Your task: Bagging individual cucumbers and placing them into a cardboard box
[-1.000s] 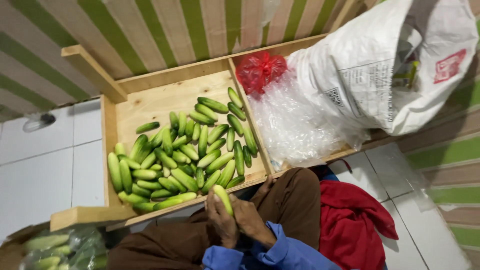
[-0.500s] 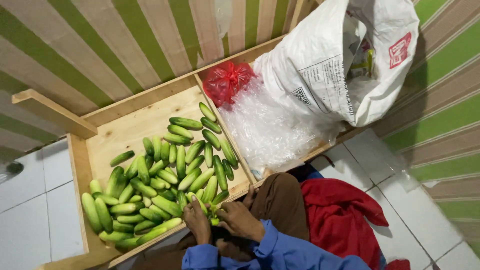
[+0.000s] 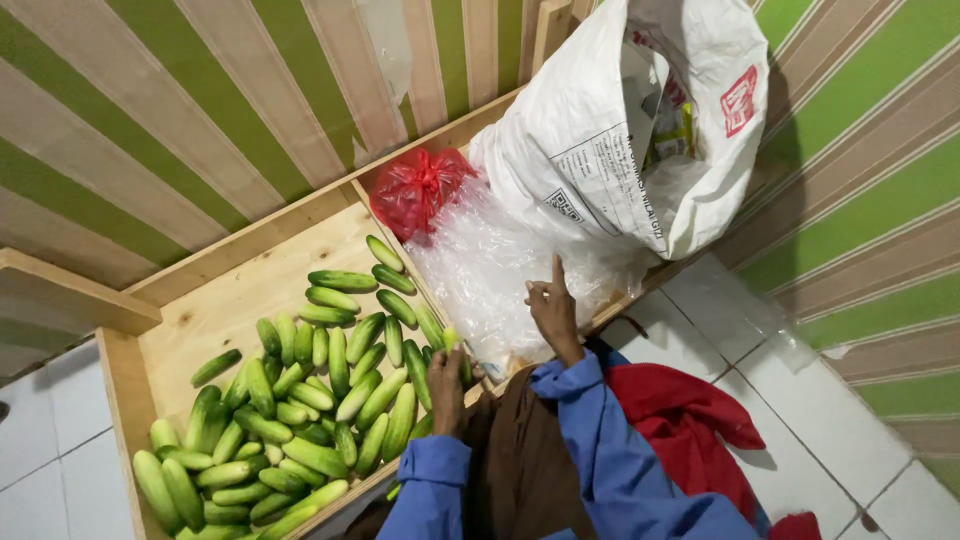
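Head view: a shallow light wooden tray [image 3: 190, 320] lies on the floor against the green-and-tan striped wall [image 3: 200, 110], its near rim running under the person's knees and a thin wooden divider [image 3: 400, 240] closing its right side. The pile of green cucumbers [image 3: 300, 400] fills the near and middle part of the tray; the far left corner is bare wood, the only open room inside it. Right of the divider lie crumpled clear plastic bags [image 3: 490, 270], a red plastic bag [image 3: 415, 190] behind them, and a big white woven sack [image 3: 620, 130] leaning on the wall with its mouth open. White floor tiles [image 3: 800, 400] lie free to the right, beside a red cloth [image 3: 690, 420].

The left hand [image 3: 447, 385], blue-sleeved, rests at the tray's near right edge, touching the last cucumbers of the pile; whether its fingers close on one I cannot tell. The right hand [image 3: 553, 305] is raised over the clear plastic bags, forefinger straight up, other fingers curled, holding nothing visible, well apart from the cucumbers and just below the sack
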